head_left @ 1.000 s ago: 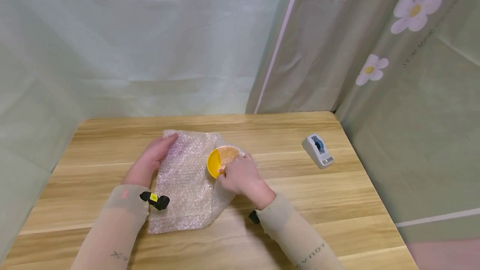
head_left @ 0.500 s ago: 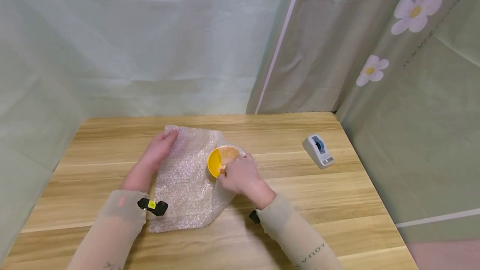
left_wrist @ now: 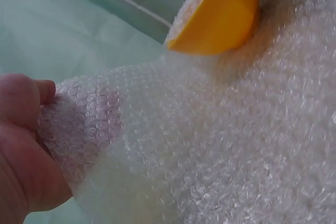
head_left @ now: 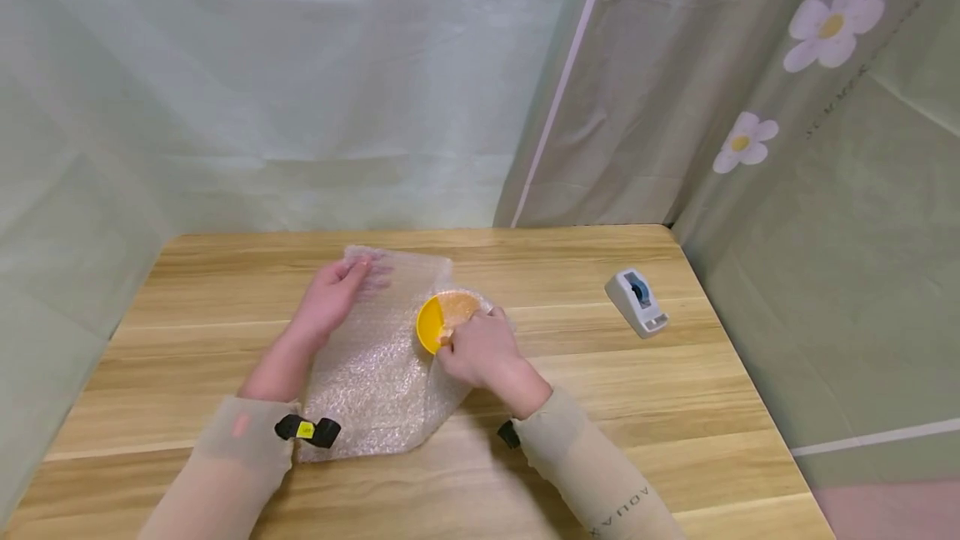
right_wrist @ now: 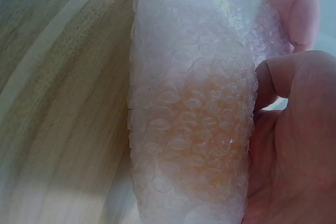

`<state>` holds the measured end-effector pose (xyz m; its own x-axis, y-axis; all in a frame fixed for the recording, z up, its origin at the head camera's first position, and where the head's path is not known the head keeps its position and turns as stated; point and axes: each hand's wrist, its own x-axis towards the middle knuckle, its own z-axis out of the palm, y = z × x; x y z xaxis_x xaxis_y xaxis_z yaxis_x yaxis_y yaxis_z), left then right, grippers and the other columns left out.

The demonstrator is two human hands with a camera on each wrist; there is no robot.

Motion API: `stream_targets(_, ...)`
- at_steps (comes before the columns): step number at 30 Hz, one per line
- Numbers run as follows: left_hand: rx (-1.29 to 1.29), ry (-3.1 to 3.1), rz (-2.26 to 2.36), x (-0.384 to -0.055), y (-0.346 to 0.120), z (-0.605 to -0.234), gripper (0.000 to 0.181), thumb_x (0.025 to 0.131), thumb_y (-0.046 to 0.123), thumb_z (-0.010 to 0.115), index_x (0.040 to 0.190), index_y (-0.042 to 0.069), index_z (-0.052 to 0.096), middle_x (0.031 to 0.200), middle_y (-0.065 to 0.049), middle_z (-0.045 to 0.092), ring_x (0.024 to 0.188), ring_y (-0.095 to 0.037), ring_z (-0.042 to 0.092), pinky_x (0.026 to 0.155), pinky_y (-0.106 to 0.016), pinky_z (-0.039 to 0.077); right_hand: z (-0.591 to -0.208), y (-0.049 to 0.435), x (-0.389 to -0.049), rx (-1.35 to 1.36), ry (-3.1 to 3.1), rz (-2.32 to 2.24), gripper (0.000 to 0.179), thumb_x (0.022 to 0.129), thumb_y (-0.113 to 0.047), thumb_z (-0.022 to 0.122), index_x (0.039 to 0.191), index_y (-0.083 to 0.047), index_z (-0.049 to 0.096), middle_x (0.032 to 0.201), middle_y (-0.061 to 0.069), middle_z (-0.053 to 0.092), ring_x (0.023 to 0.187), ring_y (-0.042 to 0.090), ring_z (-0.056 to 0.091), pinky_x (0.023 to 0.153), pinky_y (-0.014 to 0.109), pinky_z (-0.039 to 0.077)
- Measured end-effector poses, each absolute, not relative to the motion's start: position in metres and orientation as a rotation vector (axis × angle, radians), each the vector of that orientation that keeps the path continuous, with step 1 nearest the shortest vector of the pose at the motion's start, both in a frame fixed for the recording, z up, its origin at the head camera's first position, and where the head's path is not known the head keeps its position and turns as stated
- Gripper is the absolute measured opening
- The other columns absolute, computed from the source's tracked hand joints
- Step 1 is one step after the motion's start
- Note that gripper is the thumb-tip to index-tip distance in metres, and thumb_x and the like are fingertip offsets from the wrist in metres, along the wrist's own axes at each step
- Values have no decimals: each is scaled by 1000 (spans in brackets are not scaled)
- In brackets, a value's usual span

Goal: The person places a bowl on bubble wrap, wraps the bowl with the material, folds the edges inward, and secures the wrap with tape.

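Note:
A sheet of bubble wrap lies on the wooden table, its far left part lifted. My left hand pinches that far left edge, thumb on top and fingers showing through from beneath. On the sheet's right part is a yellow bowl, its right side covered by a folded-over flap of wrap. My right hand grips the bowl's rim through this flap, thumb at the near side. In the right wrist view the wrapped side looks orange through the bubbles. The bowl's underside is hidden.
A grey-white tape dispenser with a blue roll stands on the table to the right. Pale green curtains hang behind the table and along both sides.
My left hand has taken the wrap's far left edge and raised it, moving slightly up and to the right. The right hand and bowl stay almost where they were.

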<state>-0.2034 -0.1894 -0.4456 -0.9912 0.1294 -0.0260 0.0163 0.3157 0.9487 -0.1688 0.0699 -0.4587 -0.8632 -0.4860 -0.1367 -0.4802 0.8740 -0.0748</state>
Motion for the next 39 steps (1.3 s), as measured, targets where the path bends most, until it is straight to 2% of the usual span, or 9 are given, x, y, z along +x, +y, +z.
stream_targets(5,203,2444,1793,-198,-182,-441,54,116,44,43,150,5,58,143,-18,67,126,-37,68,106,-47,55,-458,70,-168,-749,2894,-61,50,104,-42,48,59,-21,53,60,-6,52,79,19,59,92,44,44)
stream_targets(11,259,2447,1782,-193,-176,-437,53,116,44,43,150,7,58,142,-17,68,125,-38,69,106,-51,55,-459,70,-169,-744,2889,-72,50,104,-41,48,60,-21,53,59,-6,51,77,18,58,94,45,44)
stream_targets(27,312,2455,1780,-186,-171,-429,49,117,40,43,149,7,60,141,-16,69,126,-35,69,106,-51,55,-457,69,-167,-741,2891,-49,49,106,-42,47,62,-22,58,68,-6,57,92,22,66,95,45,44)
stream_targets(39,353,2419,1798,-180,-165,-424,46,117,34,44,149,5,59,142,-15,68,126,-35,68,105,-46,56,-457,69,-166,-739,2894,-55,49,105,-41,48,61,-22,55,64,-6,55,86,21,64,94,45,44)
